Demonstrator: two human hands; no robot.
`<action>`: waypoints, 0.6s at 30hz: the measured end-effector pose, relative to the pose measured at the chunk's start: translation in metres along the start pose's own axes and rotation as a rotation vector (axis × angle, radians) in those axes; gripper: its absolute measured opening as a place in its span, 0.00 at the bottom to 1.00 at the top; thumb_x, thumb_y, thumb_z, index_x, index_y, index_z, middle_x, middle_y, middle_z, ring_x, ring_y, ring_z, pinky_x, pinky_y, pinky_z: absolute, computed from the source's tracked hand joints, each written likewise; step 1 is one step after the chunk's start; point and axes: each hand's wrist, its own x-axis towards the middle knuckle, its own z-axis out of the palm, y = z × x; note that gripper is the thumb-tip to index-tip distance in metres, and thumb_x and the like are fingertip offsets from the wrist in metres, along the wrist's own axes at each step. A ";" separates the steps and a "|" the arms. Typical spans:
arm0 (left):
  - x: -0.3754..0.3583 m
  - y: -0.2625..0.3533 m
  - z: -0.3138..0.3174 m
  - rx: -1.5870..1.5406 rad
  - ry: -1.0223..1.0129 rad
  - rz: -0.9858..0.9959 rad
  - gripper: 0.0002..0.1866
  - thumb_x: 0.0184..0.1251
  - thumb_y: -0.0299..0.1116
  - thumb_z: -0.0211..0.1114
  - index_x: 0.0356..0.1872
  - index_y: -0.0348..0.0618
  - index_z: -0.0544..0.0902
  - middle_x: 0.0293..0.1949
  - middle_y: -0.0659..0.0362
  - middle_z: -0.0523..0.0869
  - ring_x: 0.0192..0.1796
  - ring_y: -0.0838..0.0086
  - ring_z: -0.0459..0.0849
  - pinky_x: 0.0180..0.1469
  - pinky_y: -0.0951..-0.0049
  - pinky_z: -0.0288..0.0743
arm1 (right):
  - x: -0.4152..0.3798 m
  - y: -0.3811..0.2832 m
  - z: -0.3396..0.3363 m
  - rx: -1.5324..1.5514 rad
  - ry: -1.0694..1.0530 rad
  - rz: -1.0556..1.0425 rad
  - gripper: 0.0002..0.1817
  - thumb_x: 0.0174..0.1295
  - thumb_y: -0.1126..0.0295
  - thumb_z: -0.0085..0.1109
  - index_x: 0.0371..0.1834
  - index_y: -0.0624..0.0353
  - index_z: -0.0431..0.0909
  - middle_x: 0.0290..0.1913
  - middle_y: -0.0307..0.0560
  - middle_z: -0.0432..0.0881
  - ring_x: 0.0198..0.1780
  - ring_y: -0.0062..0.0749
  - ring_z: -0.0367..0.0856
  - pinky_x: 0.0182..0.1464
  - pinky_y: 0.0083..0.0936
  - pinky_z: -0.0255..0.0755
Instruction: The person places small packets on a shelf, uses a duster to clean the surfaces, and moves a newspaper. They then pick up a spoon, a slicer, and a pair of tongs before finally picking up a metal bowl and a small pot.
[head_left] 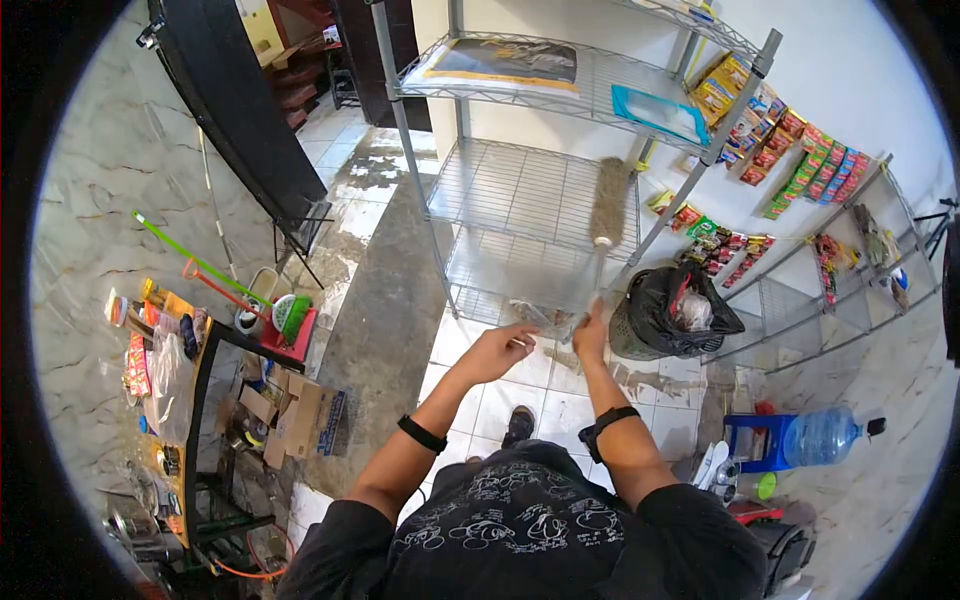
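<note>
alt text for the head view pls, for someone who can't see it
Seen from above, a person's right hand holds a duster up against a wire shelf rack, the left hand open beside it. A lined bin stands to the right.

White square-tiled floor (500, 400), wet grey patch (385, 270) near a dark doorway. Grey-veined marble wall (90, 220) on one side, plain white wall (840, 70) opposite. Cluttered wooden side table (185, 400) stands against the marble.

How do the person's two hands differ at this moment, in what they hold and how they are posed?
The right hand is closed around the handle of a duster raised against the wire shelf; the left hand holds nothing, its fingers loosely curled. The right points upward, the left reaches sideways. Both wear a dark wristband and hover near the shelf's lower tier.
</note>
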 end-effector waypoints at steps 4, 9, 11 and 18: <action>0.029 -0.003 -0.003 -0.052 0.062 0.041 0.17 0.64 0.23 0.56 0.54 0.38 0.74 0.40 0.55 0.83 0.42 0.76 0.81 0.47 0.76 0.74 | 0.019 0.009 0.059 0.058 0.046 -0.386 0.30 0.61 0.76 0.42 0.69 0.59 0.53 0.36 0.66 0.79 0.33 0.50 0.79 0.39 0.36 0.72; 0.047 0.003 -0.007 -0.134 0.130 0.052 0.15 0.64 0.24 0.55 0.53 0.36 0.74 0.40 0.56 0.83 0.42 0.76 0.81 0.47 0.76 0.74 | 0.025 -0.068 0.014 0.749 -0.722 0.240 0.27 0.68 0.67 0.45 0.70 0.47 0.56 0.17 0.40 0.70 0.15 0.25 0.63 0.17 0.28 0.60; 0.049 0.005 -0.012 -0.217 0.163 0.023 0.14 0.66 0.25 0.55 0.52 0.36 0.74 0.40 0.55 0.83 0.42 0.75 0.81 0.47 0.75 0.75 | 0.023 -0.070 0.006 0.779 -0.731 0.193 0.25 0.70 0.65 0.43 0.70 0.41 0.57 0.16 0.33 0.64 0.13 0.17 0.56 0.13 0.22 0.53; 0.054 -0.005 -0.033 -0.209 0.220 -0.035 0.13 0.67 0.28 0.55 0.51 0.37 0.75 0.39 0.55 0.83 0.42 0.75 0.81 0.45 0.76 0.74 | 0.024 -0.038 0.018 0.266 -0.094 -0.288 0.27 0.66 0.73 0.42 0.69 0.57 0.54 0.34 0.60 0.79 0.33 0.48 0.78 0.40 0.32 0.72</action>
